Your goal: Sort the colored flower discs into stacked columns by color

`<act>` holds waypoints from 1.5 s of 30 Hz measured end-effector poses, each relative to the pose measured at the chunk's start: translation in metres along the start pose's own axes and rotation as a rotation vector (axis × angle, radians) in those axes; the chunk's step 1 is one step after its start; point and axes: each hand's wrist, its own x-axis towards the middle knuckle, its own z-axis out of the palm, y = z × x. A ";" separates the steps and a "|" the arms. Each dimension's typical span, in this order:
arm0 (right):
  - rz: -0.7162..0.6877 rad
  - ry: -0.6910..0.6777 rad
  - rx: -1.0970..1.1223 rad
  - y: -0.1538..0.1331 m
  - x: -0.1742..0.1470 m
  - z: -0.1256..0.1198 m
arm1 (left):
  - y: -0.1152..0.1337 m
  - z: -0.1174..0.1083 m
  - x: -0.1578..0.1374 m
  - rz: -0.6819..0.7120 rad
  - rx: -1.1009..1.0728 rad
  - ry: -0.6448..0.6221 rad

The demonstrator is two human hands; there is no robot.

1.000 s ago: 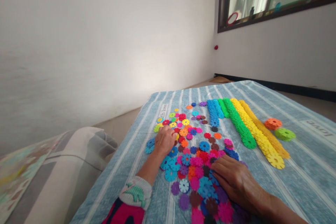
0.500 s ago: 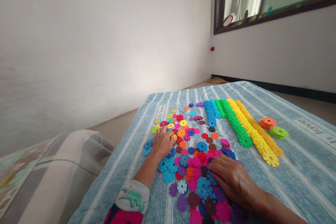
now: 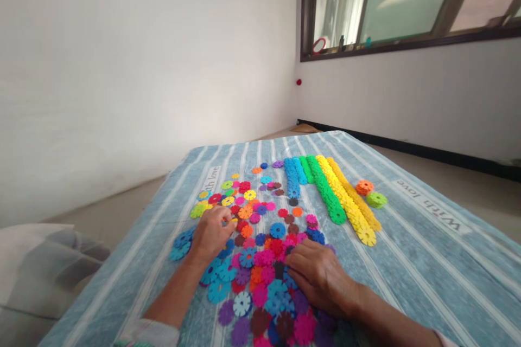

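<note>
Many slotted plastic snowflake discs in mixed colours lie spread over a blue striped cloth. My left hand is at the pile's left side, thumb and forefinger pinched on a small yellow disc. An orange disc lies just beyond those fingertips. On the right side of the pile rests my right hand, palm down, its fingers stretched over the discs. Pink discs and a dark disc lie beside its fingertips. Whatever is under that palm is hidden.
Overlapping rows of blue, green and yellow discs stretch across the cloth's far right. Beside them stand an orange stack and a lime stack. Grey-and-white fabric is at the left. A wall rises behind.
My view has turned to the right, so everything sits further left. My left thumb and forefinger have closed on the yellow disc. The right hand stays on the pile.
</note>
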 end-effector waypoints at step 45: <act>1.070 0.273 0.390 0.114 -0.086 -0.100 | 0.101 0.009 -0.041 -0.190 -0.806 -0.378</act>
